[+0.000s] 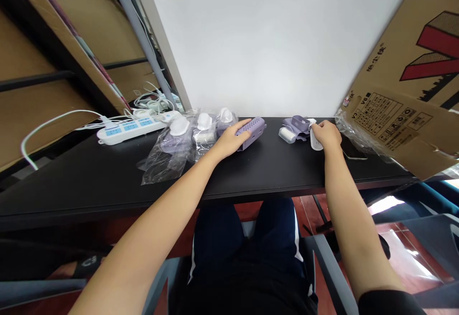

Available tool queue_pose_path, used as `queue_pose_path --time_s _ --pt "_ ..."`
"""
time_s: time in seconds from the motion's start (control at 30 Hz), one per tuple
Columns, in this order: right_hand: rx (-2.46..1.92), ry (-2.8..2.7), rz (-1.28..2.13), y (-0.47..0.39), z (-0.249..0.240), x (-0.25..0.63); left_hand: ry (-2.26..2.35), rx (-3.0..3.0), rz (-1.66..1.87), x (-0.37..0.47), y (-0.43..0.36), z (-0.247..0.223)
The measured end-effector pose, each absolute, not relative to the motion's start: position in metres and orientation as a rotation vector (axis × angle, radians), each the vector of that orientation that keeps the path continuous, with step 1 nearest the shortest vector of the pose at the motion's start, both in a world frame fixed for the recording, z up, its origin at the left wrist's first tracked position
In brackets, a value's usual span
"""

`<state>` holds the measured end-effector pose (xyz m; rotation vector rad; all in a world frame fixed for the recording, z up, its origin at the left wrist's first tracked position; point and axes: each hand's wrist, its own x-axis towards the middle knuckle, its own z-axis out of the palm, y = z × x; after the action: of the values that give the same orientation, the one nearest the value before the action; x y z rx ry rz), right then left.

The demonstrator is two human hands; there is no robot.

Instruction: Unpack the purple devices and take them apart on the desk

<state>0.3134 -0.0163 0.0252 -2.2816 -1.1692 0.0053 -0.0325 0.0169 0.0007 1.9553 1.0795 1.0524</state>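
My left hand [231,140] is wrapped over a purple plastic case [255,131] with rows of small holes, which rests on the black table. To the right, my right hand [327,134] has its fingers closed on a flat white plastic piece [316,143]; the fingertips are partly hidden. Just left of that hand lie a purple plastic part with a ring-shaped top [300,124] and a short white roller-like piece in clear plastic [287,135]. Several purple units with white round tops [179,126] stand in clear bags left of my left hand.
A white power strip [139,126] with cables lies at the table's back left. At right, a large cardboard box [405,76] leans over the table, with crumpled clear plastic and a dark phone-like slab [355,152] beside it. A white wall panel [268,42] rises behind.
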Motion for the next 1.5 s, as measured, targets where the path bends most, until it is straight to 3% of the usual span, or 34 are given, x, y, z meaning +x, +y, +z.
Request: queue_pose_path --time_s 0.3,0.57,0.7,0.9,1.1,1.3,1.5 --pt "-1.942 -1.143 -0.380 -0.014 0.022 0.298 1.037 1.957 1.048 -0.031 0.014 0.003" --pt "-1.305 -1.992 -0.408 -0.025 0.014 0.224 0.903 2.053 1.191 -0.025 0.007 0.005" --pt "-1.191 -2.259 -0.365 -0.031 0.009 0.206 0.806 2.131 1.183 -0.024 0.003 0.007" --pt "-1.276 -2.125 -0.280 -0.025 0.011 0.220 0.873 2.054 1.223 -0.026 0.004 0.009" --pt "-1.502 -1.537 -0.118 -0.027 0.023 0.251 1.207 2.326 1.493 -0.039 0.012 0.013" --pt "-1.598 -1.141 -0.347 -0.041 0.020 0.303 1.565 2.068 1.890 -0.050 0.018 0.021" --pt "-1.987 -1.175 -0.419 -0.063 0.006 0.327 1.566 1.840 1.989 -0.056 0.026 0.022"
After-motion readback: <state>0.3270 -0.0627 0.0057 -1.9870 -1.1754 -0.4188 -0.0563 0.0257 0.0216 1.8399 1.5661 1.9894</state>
